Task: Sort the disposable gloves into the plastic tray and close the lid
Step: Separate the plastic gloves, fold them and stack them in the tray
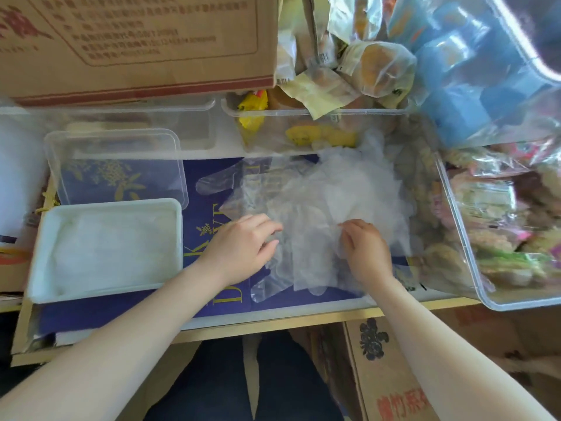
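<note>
Head view, looking down on a crowded work surface.

**Hand state.**
- Resting the left hand (243, 247) on the near-left part of the loose pile of thin translucent plastic disposable gloves (318, 192), fingers bent with tips on the film. Not showing whether gripping or merely pressing.
- Pinching one glove edge between thumb and fingertips of the right hand (368, 253).

**Location of work items.**
- Lying spread over the dark blue sheet with gold lettering (206, 189), under and beyond both hands.
- Already holding a batch of gloves in the white rectangular plastic tray (115, 203) at left, near the pile but apart from it.

**Hazards (judged).**
- Risking several clinging layers coming up together when pulling the pinched edge.
- Risking loose film sliding over the near table edge, the lowest glove fingers lying close to it.
- Risking springy gloves bulging above the tray rim and possibly blocking lid closure.

**Surroundings and obstructions.**
- Sitting just behind the tray: a clear rectangular plastic cover (112, 133), probably the lid.
- Crowding the pile at right: a large clear plastic bin of wrapped snacks (473, 238).
- Touching the pile's far edge: a clear plastic bin with yellow packets (303, 132).
- Overhanging the rear: a brown printed cardboard box (136, 41).
</note>
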{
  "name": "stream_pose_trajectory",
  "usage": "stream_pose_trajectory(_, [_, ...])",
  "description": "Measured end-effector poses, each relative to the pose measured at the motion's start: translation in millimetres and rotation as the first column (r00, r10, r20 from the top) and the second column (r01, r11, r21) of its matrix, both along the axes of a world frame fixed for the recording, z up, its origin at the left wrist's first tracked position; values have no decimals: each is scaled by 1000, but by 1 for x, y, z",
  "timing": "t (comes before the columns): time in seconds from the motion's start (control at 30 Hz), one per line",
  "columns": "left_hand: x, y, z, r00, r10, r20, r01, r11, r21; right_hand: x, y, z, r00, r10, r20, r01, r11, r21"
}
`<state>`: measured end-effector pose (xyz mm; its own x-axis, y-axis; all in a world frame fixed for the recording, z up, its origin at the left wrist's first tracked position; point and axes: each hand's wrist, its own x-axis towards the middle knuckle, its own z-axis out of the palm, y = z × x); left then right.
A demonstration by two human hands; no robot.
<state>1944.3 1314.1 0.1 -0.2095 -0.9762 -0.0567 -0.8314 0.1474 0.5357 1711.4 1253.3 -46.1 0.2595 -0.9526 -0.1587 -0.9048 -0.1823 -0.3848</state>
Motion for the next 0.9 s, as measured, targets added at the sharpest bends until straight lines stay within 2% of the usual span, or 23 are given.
stream_pose_trajectory(0.03, [-5, -1, 1, 997, 68, -36, -67, 997, 44, 2, -2, 5, 994, -72, 87, 68, 997, 41])
stream_pose_trajectory(0.1, [-13, -6, 3, 983, 140, -122, -126, 985, 121, 8, -5, 18, 927, -216, 306, 140, 958, 251])
stream_pose_trajectory(0.17, [-19, -12, 8, 988, 97, -124, -88, 993, 76, 14, -5, 33, 874, -201, 443, 30, 931, 364])
stream_pose_trajectory(0.27, [-23, -19, 12, 999, 28, -16, -29, 997, -74, 15, -8, 45, 901, 17, 433, -153, 947, 282])
stream_pose_trajectory(0.33, [-26, -22, 14, 1000, 22, 8, -20, 985, -169, 14, -10, 50, 912, 170, 374, -240, 959, 151])
stream_pose_trajectory(0.43, [-27, -29, 16, 997, -20, 77, 42, 954, -297, 15, -6, 62, 904, 286, 317, -307, 952, 17])
stream_pose_trajectory(0.5, [-27, -32, 22, 1000, -6, -5, 4, 946, -324, 17, -4, 72, 902, 290, 319, -300, 954, -18])
stream_pose_trajectory(0.57, [-27, -30, 34, 976, 80, -204, -122, 972, -200, 17, -7, 82, 903, 221, 370, -239, 971, 3])
stream_pose_trajectory(0.67, [-22, -31, 48, 876, 295, -383, -328, 945, -22, 10, -14, 95, 857, -30, 515, -71, 982, 176])
stream_pose_trajectory(0.73, [-18, -32, 57, 744, 418, -521, -425, 898, 114, 1, -16, 97, 720, -241, 650, -10, 934, 358])
stream_pose_trajectory(0.8, [-16, -32, 62, 574, 503, -646, -472, 848, 241, -8, -18, 100, 584, -378, 718, -43, 869, 492])
stream_pose_trajectory(0.9, [-12, -27, 63, 419, 598, -683, -506, 778, 371, -13, -18, 104, 540, -436, 720, -100, 816, 569])
